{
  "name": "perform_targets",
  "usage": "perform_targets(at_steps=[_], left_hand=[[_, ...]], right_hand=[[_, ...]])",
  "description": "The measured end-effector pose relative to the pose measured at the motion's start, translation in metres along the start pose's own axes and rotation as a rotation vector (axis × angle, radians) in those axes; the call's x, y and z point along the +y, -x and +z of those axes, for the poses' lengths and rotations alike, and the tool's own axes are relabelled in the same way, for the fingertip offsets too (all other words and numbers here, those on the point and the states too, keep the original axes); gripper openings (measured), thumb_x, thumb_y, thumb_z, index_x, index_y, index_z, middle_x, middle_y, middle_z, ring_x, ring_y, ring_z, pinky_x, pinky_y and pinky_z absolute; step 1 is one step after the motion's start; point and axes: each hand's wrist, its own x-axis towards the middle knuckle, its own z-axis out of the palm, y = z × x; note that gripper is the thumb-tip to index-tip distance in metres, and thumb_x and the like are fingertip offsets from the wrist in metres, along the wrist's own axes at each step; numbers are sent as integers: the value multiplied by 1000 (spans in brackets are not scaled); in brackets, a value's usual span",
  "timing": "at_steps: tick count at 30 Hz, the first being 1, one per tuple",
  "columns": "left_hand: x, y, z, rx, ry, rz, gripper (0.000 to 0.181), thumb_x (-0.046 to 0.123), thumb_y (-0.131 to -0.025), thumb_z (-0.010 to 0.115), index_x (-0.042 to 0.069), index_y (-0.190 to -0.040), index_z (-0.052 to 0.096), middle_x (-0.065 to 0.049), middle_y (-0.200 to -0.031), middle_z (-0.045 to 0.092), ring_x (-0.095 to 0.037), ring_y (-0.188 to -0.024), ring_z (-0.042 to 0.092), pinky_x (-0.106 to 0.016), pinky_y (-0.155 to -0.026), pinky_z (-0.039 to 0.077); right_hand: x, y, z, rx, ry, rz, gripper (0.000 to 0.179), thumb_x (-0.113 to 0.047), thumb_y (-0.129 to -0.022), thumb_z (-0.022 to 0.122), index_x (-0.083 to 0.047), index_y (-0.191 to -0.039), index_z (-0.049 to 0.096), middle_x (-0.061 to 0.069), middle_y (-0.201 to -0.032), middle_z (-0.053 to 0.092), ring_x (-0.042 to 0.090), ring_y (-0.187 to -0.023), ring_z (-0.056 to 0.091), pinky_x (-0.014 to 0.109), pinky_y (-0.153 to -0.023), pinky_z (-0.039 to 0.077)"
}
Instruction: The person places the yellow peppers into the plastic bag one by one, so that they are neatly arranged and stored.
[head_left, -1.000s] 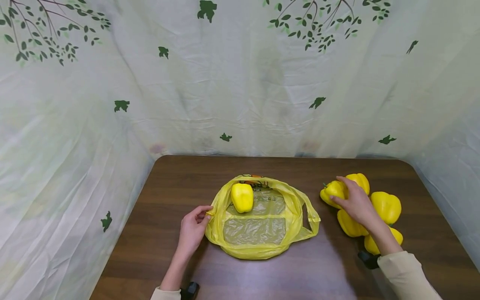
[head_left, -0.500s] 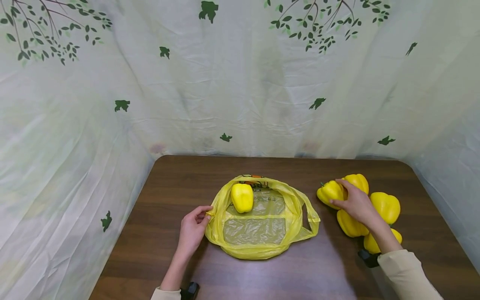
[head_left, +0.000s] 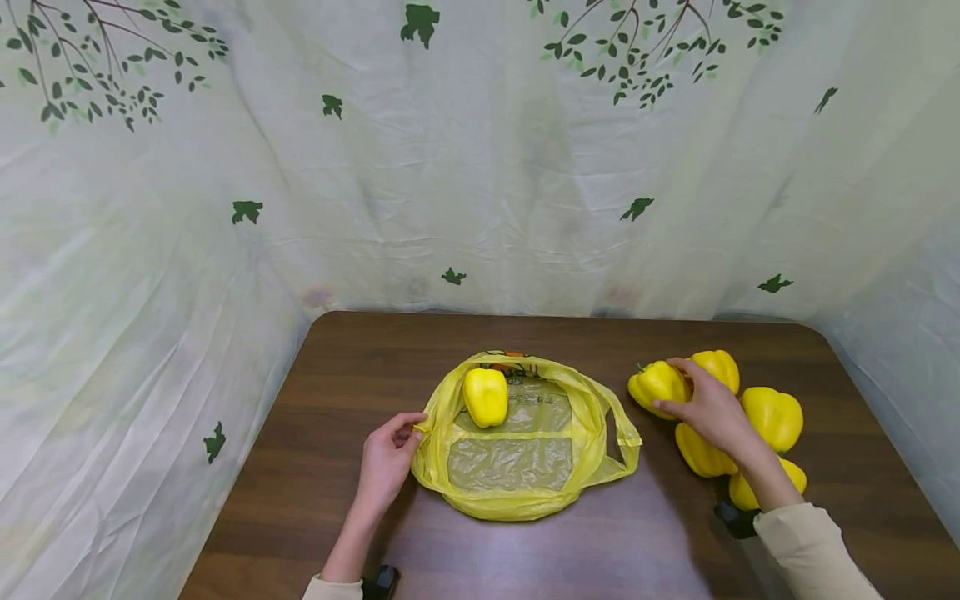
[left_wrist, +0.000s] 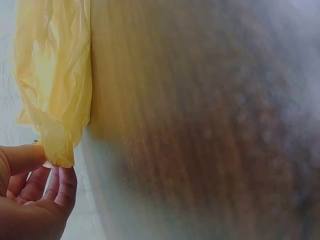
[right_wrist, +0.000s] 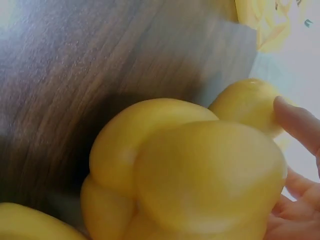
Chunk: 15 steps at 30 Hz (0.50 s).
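My left hand (head_left: 387, 467) pinches the left edge of a yellow plastic bag (head_left: 517, 502) between thumb and fingers; the left wrist view shows the gathered bag film (left_wrist: 55, 142) there. The bag lies with its mouth spread wide, and one yellow bell pepper (head_left: 486, 398) rests inside. On the right, my right hand (head_left: 718, 414) grips another yellow bell pepper (head_left: 651, 389), thumb on the near side and fingers over the far side. In the right wrist view the thumb lies against this gripped pepper (right_wrist: 245, 102), beyond a larger-looking pepper (right_wrist: 200, 175).
Several more yellow bell peppers cluster around my right hand, among them one at the back (head_left: 722, 367), one to the right (head_left: 774, 417) and one in front (head_left: 793, 473). The brown wooden table (head_left: 390, 342) meets a leaf-patterned curtain (head_left: 525, 208) at its far edge.
The right hand has closed round the leftmost pepper of the cluster, which has shifted slightly left. The left hand and the bag have stayed put.
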Motion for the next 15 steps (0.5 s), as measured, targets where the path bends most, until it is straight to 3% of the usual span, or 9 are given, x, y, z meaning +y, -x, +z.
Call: perform_targets(at_steps=[15], left_hand=[[-1,0,0,1,0,0,25,-12,-83,67,4,-102,74,-10,-90,70,-21,-77,62,-26,-68,51]], right_hand=[[-15,3,3,66,-69,-26,79,-28,-85,78,0,-146,36,26,-140,44,42,-118,47,61,-96,39]])
